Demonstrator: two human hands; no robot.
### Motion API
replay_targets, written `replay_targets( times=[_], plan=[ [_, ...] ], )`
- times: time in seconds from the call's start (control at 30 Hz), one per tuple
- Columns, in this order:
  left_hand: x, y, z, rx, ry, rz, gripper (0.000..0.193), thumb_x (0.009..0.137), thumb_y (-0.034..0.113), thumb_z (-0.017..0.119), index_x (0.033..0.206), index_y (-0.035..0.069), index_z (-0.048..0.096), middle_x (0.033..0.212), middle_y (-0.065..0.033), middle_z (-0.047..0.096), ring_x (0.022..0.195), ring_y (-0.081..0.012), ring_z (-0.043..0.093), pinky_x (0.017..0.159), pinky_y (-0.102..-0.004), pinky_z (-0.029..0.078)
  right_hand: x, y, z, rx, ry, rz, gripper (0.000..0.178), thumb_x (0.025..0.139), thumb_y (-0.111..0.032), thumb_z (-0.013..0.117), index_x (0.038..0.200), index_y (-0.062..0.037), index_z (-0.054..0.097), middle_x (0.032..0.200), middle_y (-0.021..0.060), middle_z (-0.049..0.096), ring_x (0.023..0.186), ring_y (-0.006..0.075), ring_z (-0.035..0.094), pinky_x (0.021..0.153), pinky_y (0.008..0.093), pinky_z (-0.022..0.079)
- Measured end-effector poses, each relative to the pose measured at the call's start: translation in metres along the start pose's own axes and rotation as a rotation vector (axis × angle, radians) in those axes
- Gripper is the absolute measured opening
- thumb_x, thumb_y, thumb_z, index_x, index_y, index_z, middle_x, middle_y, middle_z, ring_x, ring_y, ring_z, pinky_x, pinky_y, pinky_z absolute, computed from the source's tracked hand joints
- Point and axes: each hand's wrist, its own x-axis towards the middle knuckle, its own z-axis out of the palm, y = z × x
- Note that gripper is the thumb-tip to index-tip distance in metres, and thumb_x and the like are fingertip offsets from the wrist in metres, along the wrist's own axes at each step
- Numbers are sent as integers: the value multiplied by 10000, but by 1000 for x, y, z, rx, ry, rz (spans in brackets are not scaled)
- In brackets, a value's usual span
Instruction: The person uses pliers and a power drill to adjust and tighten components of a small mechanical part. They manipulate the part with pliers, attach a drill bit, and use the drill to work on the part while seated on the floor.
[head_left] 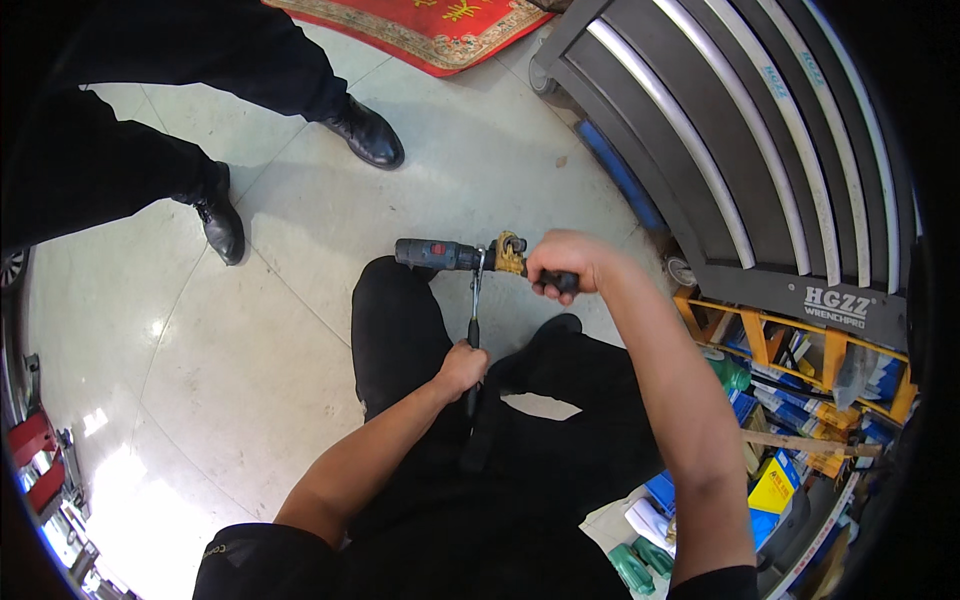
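A power tool with a dark blue-grey barrel [436, 253], a red switch and a worn yellow section [511, 254] lies crosswise above my knee. My right hand [568, 262] is closed around a black grip [560, 282] at its right end. My left hand [463, 370] is wrapped round the black handle of a ratchet wrench [474, 322], which points away from me. The wrench's shiny head meets the tool beside the yellow section. Exactly how the two engage there is too small to tell.
A grey tool cabinet [690, 160] on castors stands at the right. Below it, a yellow rack [765, 335] and boxes [772, 487] crowd the floor, with green bottles [630, 568] nearby. Another person's black shoes [368, 135] are at the upper left. A red mat [425, 28] lies at the top.
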Motion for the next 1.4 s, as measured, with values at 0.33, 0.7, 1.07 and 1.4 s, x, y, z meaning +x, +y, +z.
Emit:
replay_targets(
  times=[0.33,0.7,1.07,1.4],
  plan=[
    [11,-18,-5,105,55,-48,348,756,174,536,969,-99,563,899,-245,596,822,-358,604,697,-429,483,-11,10,79,-119,251,-93,134,736,-32,521,717,61,616,619,156,604,482,226,592,373,356,404],
    [-7,-5,-11,239,-130,140,516,786,272,599,1097,-136,547,940,-260,656,867,-363,665,758,-419,518,3,47,124,-384,347,-243,223,781,-97,578,801,101,678,867,294,670,891,464,656,815,499,535],
    [-54,58,-46,-525,-275,-280,72,801,8,516,791,72,485,636,-5,445,527,-122,408,507,-299,374,54,142,170,-354,508,-340,533,842,-127,600,1249,100,340,801,285,660,767,462,661,711,525,533],
    [-59,68,-81,-720,-416,-376,179,818,1,524,915,142,473,703,60,372,592,-72,357,577,-257,329,130,171,166,-291,643,-285,370,831,-192,653,1118,-27,489,804,235,680,781,432,664,708,535,513]
  ],
)
